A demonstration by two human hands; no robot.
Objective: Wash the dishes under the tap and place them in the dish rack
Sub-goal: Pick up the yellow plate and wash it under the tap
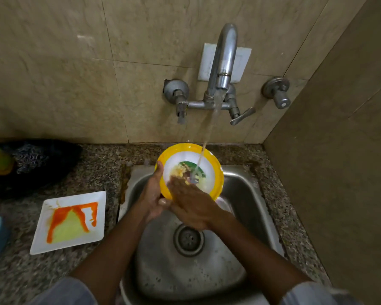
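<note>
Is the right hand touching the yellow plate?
Touching. The head view shows the right hand with straight fingers laid on the yellow plate's face, no gap.

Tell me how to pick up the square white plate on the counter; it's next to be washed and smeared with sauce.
Grip the square plate by its clean right rim, nearest the sink, coming from the right. It lies flat, so slip fingers under the raised edge, thumb on top; the orange and green sauce covers the middle.

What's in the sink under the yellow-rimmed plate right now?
Below the yellow-rimmed plate, an edge of something pale and translucent peeks out; I cannot tell what it is. The drain strainer shows on the sink floor. The plate and right hand hide the rest.
</note>
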